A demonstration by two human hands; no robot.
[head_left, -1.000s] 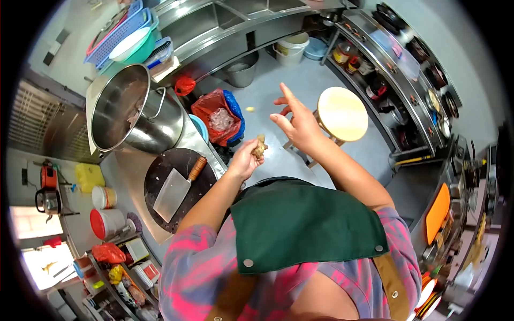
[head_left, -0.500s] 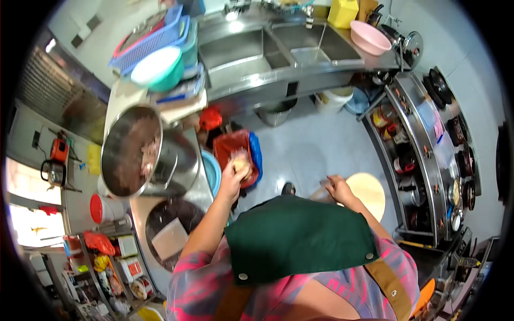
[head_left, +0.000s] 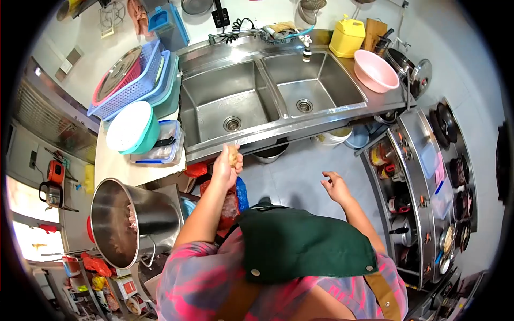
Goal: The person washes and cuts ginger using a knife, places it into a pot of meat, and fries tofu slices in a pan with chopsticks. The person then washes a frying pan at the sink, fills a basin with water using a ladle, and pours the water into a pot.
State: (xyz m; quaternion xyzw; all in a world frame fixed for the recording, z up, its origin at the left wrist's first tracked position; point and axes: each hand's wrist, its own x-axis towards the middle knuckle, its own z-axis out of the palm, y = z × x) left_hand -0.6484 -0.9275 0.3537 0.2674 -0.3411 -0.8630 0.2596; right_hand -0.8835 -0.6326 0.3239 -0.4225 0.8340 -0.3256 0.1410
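Note:
My left hand (head_left: 223, 170) is closed round a lumpy, tan piece of ginger (head_left: 233, 155), partly covered by my fingers. It is just in front of the left basin of the steel double sink (head_left: 214, 143). My right hand (head_left: 336, 188) hangs over the floor to the right, fingers apart, with nothing visible in it. Below my left hand, a red plastic bag (head_left: 229, 206) is partly hidden by my forearm.
On the left stands a tall steel pot (head_left: 160, 214) with meat inside. Baskets (head_left: 136, 80) and a green basin (head_left: 145, 136) sit on the left counter. A pink basin (head_left: 375, 72) rests right of the sink. Steel shelving (head_left: 412, 176) lines the right side.
My view has swung up toward the sink. My left hand has moved from over the red bag to the sink edge with the ginger. A blurred blade beside my right hand no longer shows.

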